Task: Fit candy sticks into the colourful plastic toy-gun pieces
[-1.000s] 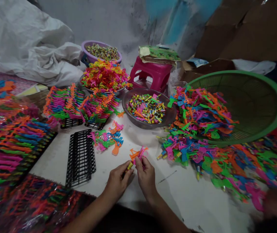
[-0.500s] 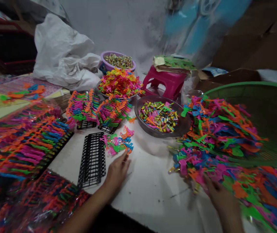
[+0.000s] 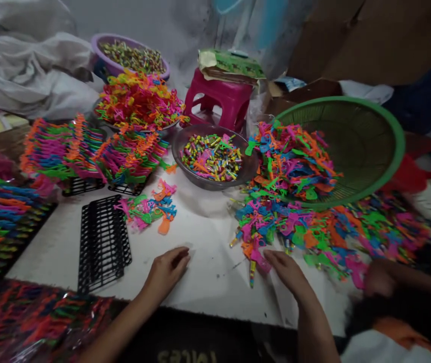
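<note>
My left hand [image 3: 168, 269] hovers over the white table with fingers loosely curled; a gap shows between thumb and fingers, and nothing is visible in it. Above it lies a small cluster of coloured plastic pieces [image 3: 141, 210], an orange piece [image 3: 166, 225] nearest. Left of that hand rests a black slotted rack [image 3: 104, 244]. My right hand [image 3: 287, 269] has its fingertips pinched at a pink plastic piece [image 3: 262, 262] on the edge of a loose pile [image 3: 287, 222]. Beside this piece is a yellow striped tube [image 3: 252, 275].
A bowl of small tubes [image 3: 215, 184] stands mid-table; a green basket [image 3: 396, 146] tips toward the pile. Filled racks [image 3: 52, 151] line the left. Behind are a pink stool [image 3: 219, 93] and a purple basin [image 3: 100, 50]. Another person's arm [image 3: 400, 275] reaches in at right.
The view has swung right. My left hand has drawn back from the cluster, where the orange piece now lies. My right hand remains at the near edge of the pile.
</note>
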Demonstrator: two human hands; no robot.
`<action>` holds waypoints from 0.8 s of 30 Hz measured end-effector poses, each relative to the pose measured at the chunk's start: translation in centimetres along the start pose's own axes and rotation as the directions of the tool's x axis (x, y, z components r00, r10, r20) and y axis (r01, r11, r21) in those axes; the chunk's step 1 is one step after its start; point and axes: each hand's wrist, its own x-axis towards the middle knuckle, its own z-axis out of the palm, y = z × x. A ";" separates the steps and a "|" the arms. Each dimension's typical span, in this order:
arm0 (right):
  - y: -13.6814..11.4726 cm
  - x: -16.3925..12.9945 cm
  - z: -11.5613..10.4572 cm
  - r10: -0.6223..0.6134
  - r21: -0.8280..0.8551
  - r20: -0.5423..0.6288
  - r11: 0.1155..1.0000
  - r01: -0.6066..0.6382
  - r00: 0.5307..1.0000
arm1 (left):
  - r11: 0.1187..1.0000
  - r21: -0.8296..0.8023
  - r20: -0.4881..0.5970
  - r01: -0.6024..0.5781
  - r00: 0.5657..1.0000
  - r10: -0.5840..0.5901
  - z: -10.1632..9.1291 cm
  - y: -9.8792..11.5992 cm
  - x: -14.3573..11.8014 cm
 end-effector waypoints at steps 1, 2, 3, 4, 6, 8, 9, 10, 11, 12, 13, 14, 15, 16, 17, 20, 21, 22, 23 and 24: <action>-0.1 -0.6 0.0 -0.008 -0.012 0.046 1.000 0.009 0.999 | 1.000 0.007 0.037 0.002 0.999 -0.003 0.3 0.1 -0.1; -0.4 -1.1 0.1 -0.010 -0.008 0.079 1.000 0.011 0.997 | 1.000 0.006 0.076 0.004 0.997 -0.004 0.7 0.3 -0.1; -1.0 -1.6 0.3 -0.008 0.024 0.099 1.000 0.005 0.995 | 1.000 -0.006 0.119 0.004 0.993 -0.003 1.2 0.6 -0.2; -1.8 -2.0 0.6 -0.005 0.086 0.109 0.996 -0.004 0.994 | 1.000 -0.031 0.162 0.002 0.987 0.003 1.7 1.0 -0.3; -3.8 -2.7 1.5 -0.025 0.268 0.113 0.963 -0.006 0.993 | 0.994 -0.111 0.244 -0.002 0.969 0.029 2.6 2.0 -0.6; -6.2 -3.2 2.6 -0.082 0.433 0.106 0.901 0.028 0.991 | 0.982 -0.191 0.276 -0.009 0.959 0.063 3.3 3.0 -0.8; -7.3 -3.4 3.2 -0.109 0.488 0.103 0.871 0.045 0.989 | 0.976 -0.217 0.262 -0.026 0.961 0.084 3.5 3.5 -0.9; -8.4 -3.6 3.8 -0.131 0.529 0.101 0.847 0.058 0.986 | 0.973 -0.225 0.225 -0.059 0.968 0.111 3.5 3.8 -1.0; -9.3 -3.8 4.3 -0.145 0.557 0.097 0.828 0.067 0.985 | 0.971 -0.213 0.173 -0.108 0.974 0.147 3.5 4.0 -1.0; -10.2 -3.9 4.7 -0.151 0.577 0.088 0.814 0.073 0.984 | 0.968 -0.182 0.108 -0.173 0.975 0.194 3.4 4.1 -1.0; -10.9 -4.1 5.2 -0.155 0.589 0.078 0.804 0.080 0.985 | 0.959 -0.137 0.041 -0.246 0.966 0.254 3.2 4.0 -1.0; -11.6 -4.3 5.5 -0.159 0.597 0.067 0.797 0.088 0.985 | 0.943 -0.085 -0.021 -0.323 0.946 0.322 3.0 3.9 -0.9; -12.2 -4.5 5.9 -0.163 0.599 0.056 0.795 0.097 0.985 | 0.917 -0.032 -0.073 -0.397 0.916 0.394 2.8 3.8 -0.9; -12.6 -4.7 6.1 -0.165 0.598 0.044 0.795 0.106 0.985 | 0.886 0.015 -0.111 -0.463 0.880 0.462 2.6 3.5 -0.8; -13.1 -4.9 6.4 -0.166 0.593 0.033 0.797 0.115 0.986 | 0.853 0.054 -0.138 -0.519 0.842 0.521 2.4 3.3 -0.7; -13.6 -5.3 7.2 -0.162 0.571 0.012 0.811 0.127 0.987 | 0.760 0.162 -0.171 -0.629 0.741 0.649 2.2 3.0 -0.8; -13.4 -5.3 7.3 -0.159 0.559 0.009 0.819 0.126 0.987 | 0.730 0.199 -0.174 -0.654 0.710 0.683 2.2 3.0 -0.9; -12.9 -5.2 7.3 -0.153 0.542 0.002 0.830 0.128 0.988 | 0.695 0.233 -0.169 -0.680 0.676 0.717 2.3 3.1 -1.0; -12.1 -5.0 7.1 -0.140 0.515 -0.016 0.847 0.129 0.990 | 0.658 0.260 -0.159 -0.707 0.641 0.751 2.2 3.1 -1.1; -10.9 -4.6 6.6 -0.122 0.474 -0.043 0.871 0.128 0.992 | 0.621 0.280 -0.144 -0.732 0.608 0.781 2.1 3.1 -1.0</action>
